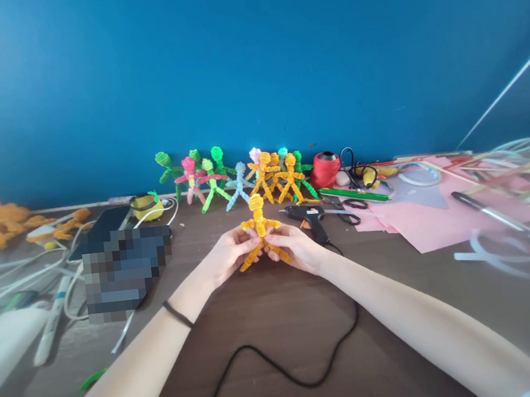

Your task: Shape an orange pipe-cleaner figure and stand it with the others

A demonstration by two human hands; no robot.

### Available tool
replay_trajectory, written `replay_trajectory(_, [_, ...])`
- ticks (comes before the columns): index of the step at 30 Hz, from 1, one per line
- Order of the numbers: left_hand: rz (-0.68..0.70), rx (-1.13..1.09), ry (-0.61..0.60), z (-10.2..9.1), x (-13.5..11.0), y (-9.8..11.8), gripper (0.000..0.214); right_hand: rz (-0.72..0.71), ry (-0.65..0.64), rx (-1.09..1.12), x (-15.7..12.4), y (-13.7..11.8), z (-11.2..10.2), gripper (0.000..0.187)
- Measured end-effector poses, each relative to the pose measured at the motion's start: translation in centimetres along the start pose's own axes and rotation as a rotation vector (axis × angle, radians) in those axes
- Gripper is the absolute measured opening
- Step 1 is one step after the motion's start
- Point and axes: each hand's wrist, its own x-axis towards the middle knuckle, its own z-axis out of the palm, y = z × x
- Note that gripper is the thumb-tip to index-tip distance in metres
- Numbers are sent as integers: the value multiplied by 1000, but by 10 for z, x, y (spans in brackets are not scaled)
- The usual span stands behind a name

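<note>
Both my hands hold a small orange pipe-cleaner figure (258, 221) upright above the brown table (278, 323). My left hand (230, 253) pinches it from the left, at the body and left leg. My right hand (293, 246) grips it from the right. The figure's coiled head, two short arms and two splayed legs show between my fingers. Behind it, along the blue wall, stands a row of several finished figures (239, 182) in green, pink, light blue and orange.
A black glue gun (312, 217) lies just past my right hand; its cord (283, 367) loops toward me. Scissors (348, 214), a red spool (324, 168) and pink paper (428, 219) lie at the right. A phone, white cables and orange pipe cleaners (3, 226) sit left.
</note>
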Motion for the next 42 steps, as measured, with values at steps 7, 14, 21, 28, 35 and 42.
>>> replay_trajectory(7, [169,120,61,-4,4,-5,23,-58,-11,-59,2,3,-1,21])
replay_trajectory(14, [206,206,73,-5,6,-8,24,-73,24,-98,2,3,-1,25])
replay_trajectory(21, [273,366,56,-4,6,-6,24,-55,14,-76,4,6,-4,29])
replay_trajectory(28, [271,334,179,-6,8,-5,24,-65,49,-50,2,4,1,27])
replay_trajectory(35, [322,305,559,-25,10,10,24,-56,88,41,1,0,6,33])
replay_trajectory(42, [371,281,823,-64,22,33,23,-24,58,60,2,-1,4,31])
